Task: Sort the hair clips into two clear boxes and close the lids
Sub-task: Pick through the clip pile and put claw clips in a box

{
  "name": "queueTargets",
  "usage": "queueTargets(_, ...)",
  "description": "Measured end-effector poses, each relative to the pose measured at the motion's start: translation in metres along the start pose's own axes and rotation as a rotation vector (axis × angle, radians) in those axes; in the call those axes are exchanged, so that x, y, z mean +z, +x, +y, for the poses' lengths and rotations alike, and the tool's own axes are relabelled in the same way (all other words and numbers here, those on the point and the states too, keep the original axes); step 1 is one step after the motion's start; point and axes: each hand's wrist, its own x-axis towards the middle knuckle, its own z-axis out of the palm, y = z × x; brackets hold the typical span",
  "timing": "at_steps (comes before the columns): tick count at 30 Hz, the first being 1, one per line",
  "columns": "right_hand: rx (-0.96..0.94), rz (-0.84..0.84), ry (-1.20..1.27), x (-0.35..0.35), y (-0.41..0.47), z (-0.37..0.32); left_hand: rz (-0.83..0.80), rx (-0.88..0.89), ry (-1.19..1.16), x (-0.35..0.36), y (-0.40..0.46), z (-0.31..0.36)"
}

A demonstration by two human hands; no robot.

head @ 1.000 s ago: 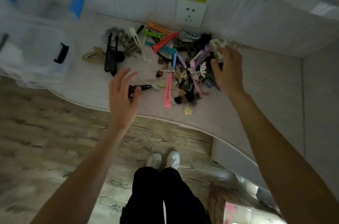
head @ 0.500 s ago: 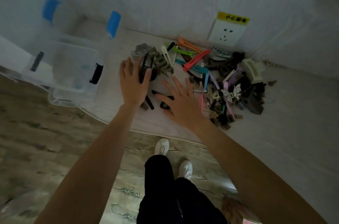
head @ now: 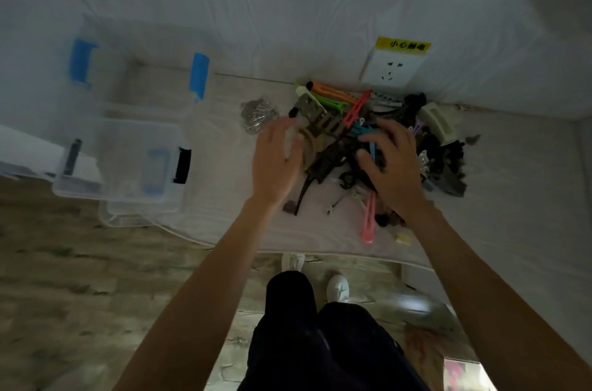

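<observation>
- Two bare hands lowered onto a heap of hair clips (head: 368,140) piled against the table's far edge, just under a white wall socket (head: 392,70) topped by a yellow warning label (head: 405,45).
- Left hand (head: 277,163) laid at the heap's left flank, fingers loosely spread and reaching onto a beige claw clip (head: 315,123); grip apart, nothing closed around.
- Right hand (head: 392,166) spread over the heap's middle, fingertips bent down among dark clips and a blue clip (head: 368,137); whether anything is pinched cannot be told.
- Long orange clip (head: 331,92), green clip (head: 323,100) and red clip (head: 355,112) fanned along the heap's far side; cream claw clip (head: 435,121) at its right.
- Pink clip (head: 369,219) lying apart toward the table's near edge, beside the right wrist.
- Small bunch of silver clips (head: 258,113) separate from the heap, on its left.
- Two clear boxes toward the table's left end: blue-latched box (head: 134,70) by the far edge, black-latched box (head: 118,163) overhanging the near edge, a loose clear lid (head: 128,214) partly beneath it.
- Dark trousers and white shoes (head: 336,286) visible on the wood-pattern floor below.
</observation>
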Motion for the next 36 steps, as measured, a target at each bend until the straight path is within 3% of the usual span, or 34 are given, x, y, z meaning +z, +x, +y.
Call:
queueTargets(3, -0.109, -0.042, -0.067, 0.012, 0.034, -0.022, 0.131, -0.057, 0.122, -0.022, 0.019, -0.028)
queueTargets(6, -0.157, -0.234, -0.17, 0.039, 0.071, -0.046, -0.022, -0.262, 0.132, -0.019, 0.041, -0.048)
queueTargets(10, -0.041, -0.492, -0.295, 0.066, 0.098, -0.041, -0.144, -0.201, 0.08, 0.008, 0.046, -0.039)
queueTargets(18, 0.098, -0.373, -0.197, 0.03, 0.071, 0.003, -0.458, -0.026, 0.132, 0.049, 0.031, -0.002)
queueTargets(20, 0.116, -0.333, -0.176, 0.023, 0.068, 0.009, -0.461, 0.002, 0.16, 0.046, 0.032, 0.0)
queueTargets(25, 0.226, -0.26, -0.045, 0.006, 0.057, 0.011, -0.285, 0.019, 0.081, 0.01, 0.033, 0.02)
queueTargets(30, 0.294, -0.289, -0.151, -0.002, 0.055, 0.005, -0.512, 0.196, 0.338, 0.013, -0.002, 0.055)
queueTargets(33, 0.318, -0.368, -0.168, -0.008, 0.057, 0.002, -0.53, 0.207, 0.521, 0.037, -0.008, 0.062)
queueTargets(36, 0.434, -0.394, 0.012, -0.011, 0.061, 0.006, -0.512, 0.194, 0.527, 0.042, -0.005, 0.061)
